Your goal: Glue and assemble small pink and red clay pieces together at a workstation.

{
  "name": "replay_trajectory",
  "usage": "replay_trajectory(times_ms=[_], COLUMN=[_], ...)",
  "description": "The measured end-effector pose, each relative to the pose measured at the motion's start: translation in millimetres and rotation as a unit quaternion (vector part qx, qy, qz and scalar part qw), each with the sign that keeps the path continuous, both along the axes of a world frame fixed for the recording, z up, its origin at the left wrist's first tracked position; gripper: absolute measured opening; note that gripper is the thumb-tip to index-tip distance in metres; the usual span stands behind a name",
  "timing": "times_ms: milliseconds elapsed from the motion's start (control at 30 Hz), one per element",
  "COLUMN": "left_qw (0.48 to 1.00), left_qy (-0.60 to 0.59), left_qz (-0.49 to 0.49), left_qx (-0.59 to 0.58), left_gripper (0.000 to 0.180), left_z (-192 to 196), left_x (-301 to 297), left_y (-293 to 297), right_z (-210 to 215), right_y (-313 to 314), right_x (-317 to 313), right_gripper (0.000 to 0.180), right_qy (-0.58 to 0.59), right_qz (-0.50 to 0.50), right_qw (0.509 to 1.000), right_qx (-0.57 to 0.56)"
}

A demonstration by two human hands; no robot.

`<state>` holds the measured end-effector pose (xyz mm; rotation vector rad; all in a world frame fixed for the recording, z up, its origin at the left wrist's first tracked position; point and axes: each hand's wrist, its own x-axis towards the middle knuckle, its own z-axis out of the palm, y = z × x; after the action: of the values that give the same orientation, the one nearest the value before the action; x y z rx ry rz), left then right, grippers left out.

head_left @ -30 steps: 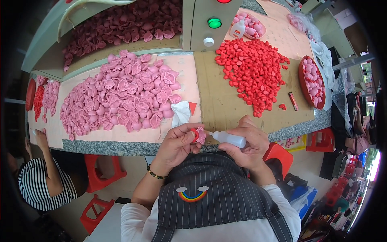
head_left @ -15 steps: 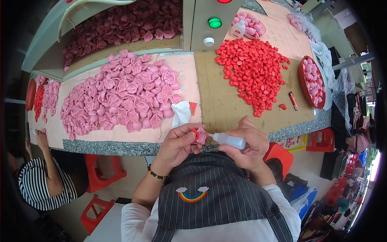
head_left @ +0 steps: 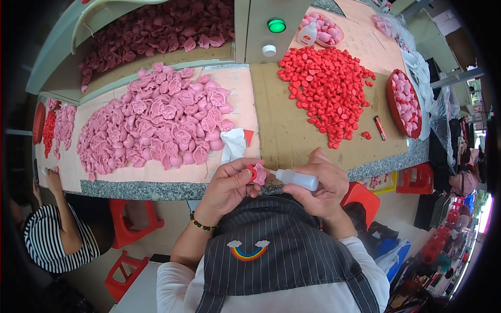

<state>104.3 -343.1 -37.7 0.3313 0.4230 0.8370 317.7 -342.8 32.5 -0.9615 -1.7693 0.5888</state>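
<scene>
Between the thumb and fingers of my left hand are a pink hollow shell with a wavy rim and a small red piece against its left side. My right hand grips a translucent squeeze bottle, tilted sideways. Its thin nozzle points left, close to the shell's opening; I cannot tell whether they touch. Beyond my left hand lies a big heap of similar pink shells on pale paper. A heap of small red pieces covers part of the brown cardboard beyond my right hand.
A white tissue lies near my left hand. Farther right are a red tube and a red bowl of pink pieces. A grey machine housing with a green button stands behind. At left, a co-worker in a striped top sits nearby.
The bottle's nozzle has drawn back very slightly to the right from the pink shell. Both hands keep their grips, and the whole view has shifted a little.
</scene>
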Motion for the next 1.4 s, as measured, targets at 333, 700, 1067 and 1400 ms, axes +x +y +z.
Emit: replay_trajectory(times_ms=[333, 700, 1067, 1400], left_qw=[1.000, 1.000, 1.000, 1.000], left_qy=[-0.001, -0.009, -0.015, -0.005], left_qz=[-0.001, -0.004, -0.013, -0.007], left_qx=[-0.003, 0.004, 0.002, 0.004], left_gripper=[0.033, 0.033, 0.039, 0.039], left_z=[-0.8, -1.0, -6.2, -6.4], left_x=[0.0, -0.3, -1.9, -1.7], left_y=[-0.1, 0.8, 0.3, -0.7], right_z=[-1.7, -3.3, -2.5, -4.3], right_y=[-1.4, -1.7, -4.1, -4.1], right_x=[1.3, 0.1, 3.7, 2.5], right_gripper=[0.033, 0.032, 0.030, 0.031], right_qy=[0.014, 0.008, 0.031, 0.025], right_qz=[-0.001, -0.002, -0.026, -0.023], right_qw=[1.000, 1.000, 0.999, 0.999], right_qx=[0.000, -0.002, -0.031, -0.042])
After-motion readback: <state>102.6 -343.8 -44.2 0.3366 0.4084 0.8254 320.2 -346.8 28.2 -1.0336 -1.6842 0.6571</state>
